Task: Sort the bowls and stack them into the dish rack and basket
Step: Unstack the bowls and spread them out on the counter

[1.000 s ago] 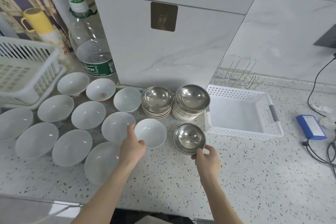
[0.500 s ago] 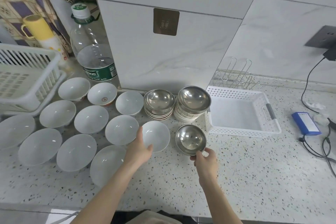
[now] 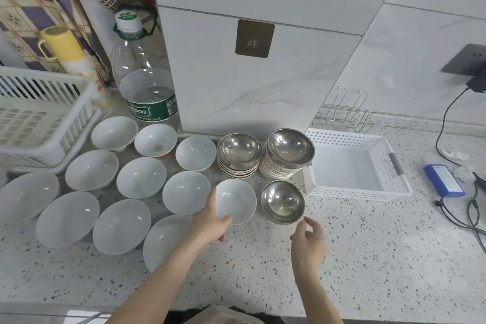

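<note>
My left hand grips the near-left rim of a small white bowl, thumb inside the rim. My right hand hovers just in front of a single steel bowl, fingers loosely curled, not touching it. Behind stand two stacks of steel bowls. Several white bowls spread over the counter to the left. A white dish rack sits at the far left and a white perforated basket at the right.
A large water bottle and a yellow mug stand at the back left. A wire rack lies behind the basket. A blue box and black cables are at the right. The speckled counter extends in front.
My right hand has let go of the steel bowl's rim and drawn back toward me. My left hand stays on the small white bowl.
</note>
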